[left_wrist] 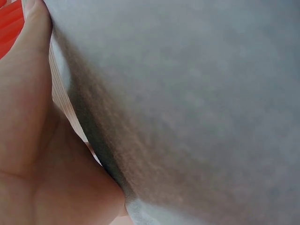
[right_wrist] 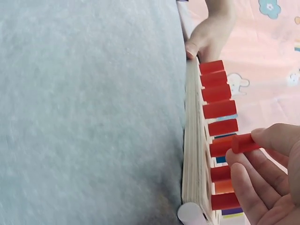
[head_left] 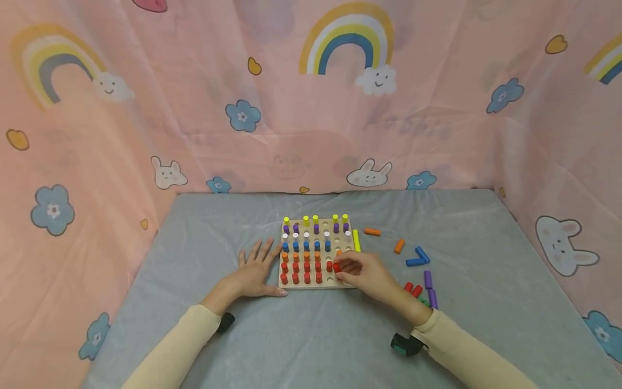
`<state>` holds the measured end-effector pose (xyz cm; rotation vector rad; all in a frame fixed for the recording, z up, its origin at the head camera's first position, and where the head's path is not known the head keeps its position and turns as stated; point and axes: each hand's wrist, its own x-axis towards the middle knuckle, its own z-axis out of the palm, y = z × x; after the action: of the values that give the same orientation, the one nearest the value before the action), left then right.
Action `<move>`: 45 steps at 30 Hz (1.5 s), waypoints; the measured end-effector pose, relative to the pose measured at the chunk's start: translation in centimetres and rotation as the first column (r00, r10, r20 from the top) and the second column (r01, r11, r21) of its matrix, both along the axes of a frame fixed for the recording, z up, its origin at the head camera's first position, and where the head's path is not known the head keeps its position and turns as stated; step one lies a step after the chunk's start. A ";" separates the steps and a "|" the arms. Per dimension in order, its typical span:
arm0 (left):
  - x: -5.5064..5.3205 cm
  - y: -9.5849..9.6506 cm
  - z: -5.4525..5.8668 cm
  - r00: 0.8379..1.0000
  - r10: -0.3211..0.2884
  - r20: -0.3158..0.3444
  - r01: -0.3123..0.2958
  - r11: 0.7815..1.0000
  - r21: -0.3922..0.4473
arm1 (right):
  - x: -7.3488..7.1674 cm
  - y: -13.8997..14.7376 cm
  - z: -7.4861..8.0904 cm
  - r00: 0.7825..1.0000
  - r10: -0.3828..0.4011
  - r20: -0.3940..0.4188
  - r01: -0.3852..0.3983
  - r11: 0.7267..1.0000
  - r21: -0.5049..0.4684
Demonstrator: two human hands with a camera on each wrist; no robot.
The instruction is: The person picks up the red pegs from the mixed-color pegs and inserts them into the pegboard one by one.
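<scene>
A wooden pegboard lies on the grey cloth, with rows of yellow, purple, white, blue, orange and red pegs standing in it. Between thumb and fingertips my right hand pinches a red peg, tilted and just above the board's front right part. Close to it stands another red peg. My left hand rests on the cloth with its fingers spread, thumb by the board's front left corner. In the left wrist view, mostly the palm side of that hand and cloth show. The right hand hides some holes.
Right of the board lie a yellow peg, orange pegs, blue pegs, purple pegs, red pegs and something green. A white peg lies at the board's near corner. Patterned pink fabric surrounds the table.
</scene>
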<state>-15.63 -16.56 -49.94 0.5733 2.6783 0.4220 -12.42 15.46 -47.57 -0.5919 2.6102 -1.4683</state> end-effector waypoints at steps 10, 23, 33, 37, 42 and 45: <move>0.1 -0.1 -0.1 1.000 0.001 -0.005 0.000 1.000 0.012 | 0.2 -0.6 -0.9 0.999 0.009 -0.047 -0.012 0.998 -0.054; 0.0 0.0 -0.1 1.000 0.001 0.006 -0.001 1.000 0.000 | 0.4 -1.4 -1.6 0.996 0.024 -0.091 -0.027 0.999 -0.035; 0.2 0.3 1.0 1.000 0.001 -0.004 -0.001 0.999 -0.043 | 0.6 -1.4 -2.0 0.993 0.027 -0.113 -0.027 1.000 0.002; 0.2 0.3 1.0 1.000 -0.003 -0.009 0.002 1.000 -0.026 | 0.6 -1.3 -2.0 0.992 0.029 -0.121 -0.027 0.999 0.019; 0.4 0.3 1.1 1.000 -0.004 -0.008 0.004 1.000 -0.019 | 0.7 -1.4 -1.9 0.992 0.017 -0.122 -0.012 0.999 0.046; 0.3 0.4 1.2 1.000 -0.003 -0.010 0.002 1.000 -0.026 | 0.7 -1.5 -1.9 0.992 0.004 -0.130 0.004 0.998 0.062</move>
<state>-15.31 -16.14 -48.76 0.5727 2.6882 0.3838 -11.72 13.99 -49.50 -0.7036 2.7416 -1.3877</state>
